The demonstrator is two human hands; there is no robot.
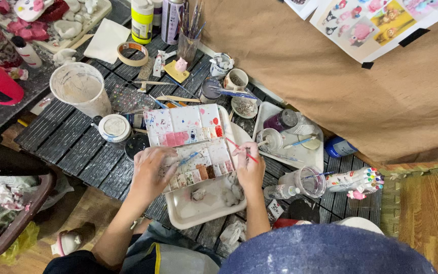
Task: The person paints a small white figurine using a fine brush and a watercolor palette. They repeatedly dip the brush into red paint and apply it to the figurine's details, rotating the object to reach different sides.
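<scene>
On the dark slatted tabletop (pixel 77 147), an open paint palette (pixel 188 144) rests across a white tray (pixel 198 210). The left hand (pixel 150 172), at nine o'clock from the palette, presses down with a loose, released grip. At three o'clock, the right hand (pixel 251 167) grips a thin red paintbrush (pixel 241 149).

Bare tray (pixel 198 210) floor lies open just below the paint palette (pixel 191 144); white bucket (pixel 81 87), jars and water cup (pixel 307 181) crowd the table (pixel 72 144) around it.
</scene>
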